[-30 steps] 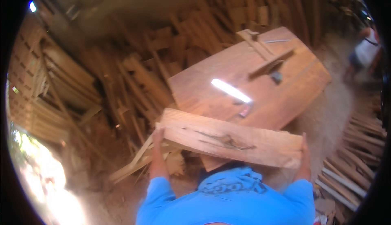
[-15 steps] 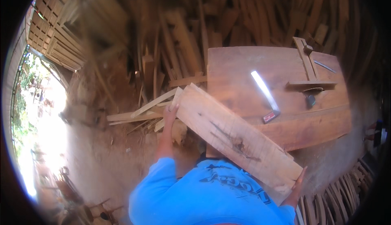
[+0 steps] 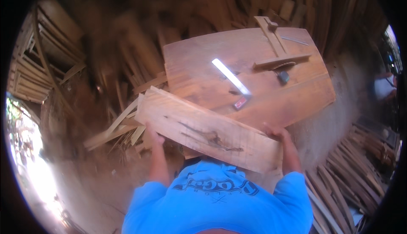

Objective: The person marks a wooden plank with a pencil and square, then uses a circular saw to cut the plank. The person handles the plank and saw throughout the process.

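A wide, thick wooden plank (image 3: 190,121) with dark cracks and a knot is held in front of my body, tilted down to the right, along the near edge of the wooden worktable (image 3: 203,49). My left hand (image 3: 154,135) grips it near its left end, the fingers partly hidden beneath. My right hand (image 3: 276,132) is closed on its far edge by the right end. On the tabletop lie a try square (image 3: 231,78) with a shiny metal blade and a T-shaped wooden tool (image 3: 275,43). A small dark object (image 3: 283,78) sits close to that tool.
A thin grey rod (image 3: 294,40) rests near the table's far edge. Scrap strips (image 3: 114,130) are heaped left of the table, and stacked wooden pieces (image 3: 352,170) lie on the floor at right. Blurred timber (image 3: 127,56) stands behind. A person (image 3: 385,86) is partly visible far right.
The plank has turned to a flatter angle and shifted left in view. My right hand has moved from its lower right corner to the far edge. The view has swung right.
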Tool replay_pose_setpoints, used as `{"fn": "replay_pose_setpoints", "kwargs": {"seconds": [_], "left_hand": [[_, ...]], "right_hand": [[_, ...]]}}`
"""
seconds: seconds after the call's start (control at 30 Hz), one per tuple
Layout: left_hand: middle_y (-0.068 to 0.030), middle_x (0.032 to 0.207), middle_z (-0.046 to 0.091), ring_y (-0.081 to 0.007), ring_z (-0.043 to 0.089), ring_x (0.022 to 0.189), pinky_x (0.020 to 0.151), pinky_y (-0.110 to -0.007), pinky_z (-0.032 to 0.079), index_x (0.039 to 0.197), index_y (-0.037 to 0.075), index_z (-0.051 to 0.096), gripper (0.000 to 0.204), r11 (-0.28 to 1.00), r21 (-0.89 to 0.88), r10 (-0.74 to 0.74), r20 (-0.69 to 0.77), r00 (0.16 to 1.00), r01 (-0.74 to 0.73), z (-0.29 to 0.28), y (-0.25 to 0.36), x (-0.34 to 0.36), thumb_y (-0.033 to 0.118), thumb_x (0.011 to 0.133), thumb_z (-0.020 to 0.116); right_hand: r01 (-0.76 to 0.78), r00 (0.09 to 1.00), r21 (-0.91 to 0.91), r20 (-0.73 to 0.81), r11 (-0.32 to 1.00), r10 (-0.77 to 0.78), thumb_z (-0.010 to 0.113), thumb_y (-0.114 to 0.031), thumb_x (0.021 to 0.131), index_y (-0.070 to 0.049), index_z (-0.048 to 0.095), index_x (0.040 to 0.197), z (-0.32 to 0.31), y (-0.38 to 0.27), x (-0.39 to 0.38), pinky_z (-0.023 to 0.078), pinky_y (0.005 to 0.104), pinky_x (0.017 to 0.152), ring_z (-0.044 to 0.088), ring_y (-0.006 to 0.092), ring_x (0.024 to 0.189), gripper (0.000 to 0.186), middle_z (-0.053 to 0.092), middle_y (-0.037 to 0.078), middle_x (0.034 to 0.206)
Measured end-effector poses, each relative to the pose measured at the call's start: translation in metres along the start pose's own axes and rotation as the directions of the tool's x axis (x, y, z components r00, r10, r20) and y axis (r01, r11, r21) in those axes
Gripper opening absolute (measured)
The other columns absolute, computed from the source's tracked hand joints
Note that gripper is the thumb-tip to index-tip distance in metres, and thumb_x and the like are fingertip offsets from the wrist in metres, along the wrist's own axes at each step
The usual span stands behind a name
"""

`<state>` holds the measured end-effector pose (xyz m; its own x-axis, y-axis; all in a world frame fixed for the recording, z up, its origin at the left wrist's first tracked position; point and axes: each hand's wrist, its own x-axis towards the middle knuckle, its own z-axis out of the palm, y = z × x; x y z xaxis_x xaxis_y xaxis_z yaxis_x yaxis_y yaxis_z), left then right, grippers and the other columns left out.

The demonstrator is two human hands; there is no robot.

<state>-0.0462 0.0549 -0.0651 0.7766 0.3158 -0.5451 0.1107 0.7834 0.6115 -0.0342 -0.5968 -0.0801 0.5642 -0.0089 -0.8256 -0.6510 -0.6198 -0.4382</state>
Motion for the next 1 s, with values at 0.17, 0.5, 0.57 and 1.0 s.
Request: {"fn": "replay_pose_setpoints", "kwargs": {"seconds": [0.17,0.5,0.57,1.0], "left_hand": [[-0.0169,0.156,0.043,-0.0382,0.042,0.141,0.117,-0.055,0.034,0.156,0.008,0.033,0.092,0.997,0.022,0.082,-0.114,0.990,-0.080,0.009,-0.001,-0.003,0.072,0.091,0.051],[-0.0179,0.150,0.049,-0.0391,0.048,0.135,0.113,-0.056,0.038,0.153,0.006,0.037,0.092,0.997,-0.009,0.070,-0.021,0.997,-0.070,-0.012,-0.003,0.014,0.068,0.088,0.057],[-0.0173,0.149,0.050,-0.0389,0.048,0.135,0.113,-0.055,0.038,0.152,0.007,0.038,0.090,0.996,-0.044,0.077,-0.030,0.997,-0.079,-0.020,-0.005,0.001,0.067,0.088,0.058],[-0.0136,0.146,0.053,-0.0336,0.050,0.133,0.111,-0.050,0.041,0.149,0.009,0.043,0.082,0.979,-0.075,0.170,-0.209,0.963,-0.189,-0.068,-0.018,-0.033,0.062,0.089,0.062]], "right_hand": [[0.148,0.983,-0.038,-0.103,0.988,-0.151,0.041,-0.068,0.100,0.000,0.072,0.118,-0.004,0.008,0.019,0.047,0.0423,0.094,0.065,0.0302,0.101,0.077,0.072,0.020,0.112],[0.201,0.920,-0.178,-0.304,0.963,-0.248,0.052,-0.065,0.096,0.004,0.072,0.106,0.021,-0.038,-0.072,0.049,0.0414,0.091,0.067,0.0342,0.099,0.073,0.073,0.023,0.102],[0.144,0.916,-0.283,-0.324,0.948,-0.236,0.052,-0.066,0.095,0.003,0.073,0.109,0.021,-0.035,-0.069,0.050,0.0403,0.091,0.067,0.0317,0.098,0.073,0.072,0.023,0.104],[0.477,0.853,-0.062,-0.206,0.877,-0.479,0.072,-0.042,0.092,0.002,0.073,0.116,0.033,-0.041,-0.077,0.049,0.0372,0.091,0.067,0.0236,0.099,0.050,0.074,0.013,0.110]]}}
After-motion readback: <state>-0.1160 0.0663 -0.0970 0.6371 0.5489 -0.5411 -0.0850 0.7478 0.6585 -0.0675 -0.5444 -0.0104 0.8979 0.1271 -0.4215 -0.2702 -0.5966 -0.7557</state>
